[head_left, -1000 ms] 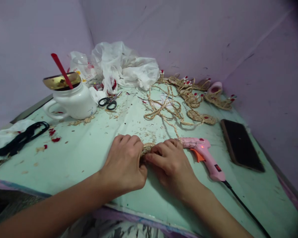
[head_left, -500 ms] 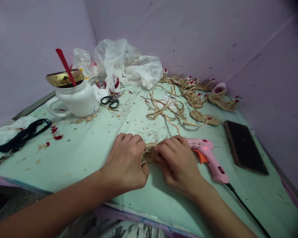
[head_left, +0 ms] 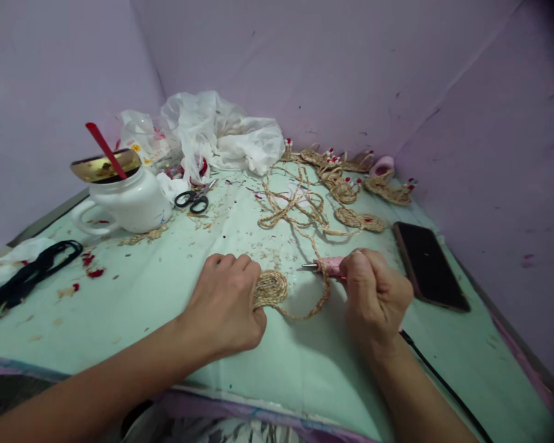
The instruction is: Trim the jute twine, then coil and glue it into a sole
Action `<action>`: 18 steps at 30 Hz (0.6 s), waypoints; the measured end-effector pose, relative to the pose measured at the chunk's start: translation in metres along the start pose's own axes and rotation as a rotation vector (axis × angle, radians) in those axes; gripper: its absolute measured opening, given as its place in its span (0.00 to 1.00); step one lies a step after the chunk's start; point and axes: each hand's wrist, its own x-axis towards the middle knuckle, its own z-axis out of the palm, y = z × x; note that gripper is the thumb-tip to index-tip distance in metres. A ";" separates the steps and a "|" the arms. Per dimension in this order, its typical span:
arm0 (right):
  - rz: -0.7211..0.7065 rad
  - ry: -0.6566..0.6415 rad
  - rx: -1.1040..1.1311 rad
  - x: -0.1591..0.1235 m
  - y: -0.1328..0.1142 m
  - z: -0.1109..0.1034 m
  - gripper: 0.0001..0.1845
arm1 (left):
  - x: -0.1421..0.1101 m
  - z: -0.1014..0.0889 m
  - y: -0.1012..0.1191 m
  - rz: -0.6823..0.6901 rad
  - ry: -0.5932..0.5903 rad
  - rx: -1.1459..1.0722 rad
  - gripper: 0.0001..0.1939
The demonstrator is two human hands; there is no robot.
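Note:
My left hand (head_left: 228,301) is closed around one end of a flat oval coil of braided straw cord (head_left: 271,288), whose rounded right end sticks out past the fingers. From the coil, a loose braided cord (head_left: 311,312) loops right and up, crossing the barrel of a pink hot glue gun (head_left: 330,266). My right hand (head_left: 376,295) is closed around the glue gun and hides its trigger and most of its handle. The metal nozzle points left, toward the coil but apart from it.
A tangle of braided cord (head_left: 293,206) and several finished straw pieces (head_left: 341,181) lie behind. At right is a phone (head_left: 429,264). Scissors (head_left: 192,200), a white mug (head_left: 129,200), crumpled plastic (head_left: 226,132) and dark cord (head_left: 32,274) are to the left. A black power cable (head_left: 443,378) trails frontward.
My right hand has let go of the straw coil and moved right onto the glue gun. More of the coil and its loose cord now shows. My left hand keeps its hold.

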 end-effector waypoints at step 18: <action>-0.260 -0.780 -0.069 0.009 -0.017 -0.009 0.09 | 0.005 -0.002 -0.002 0.060 -0.007 -0.008 0.08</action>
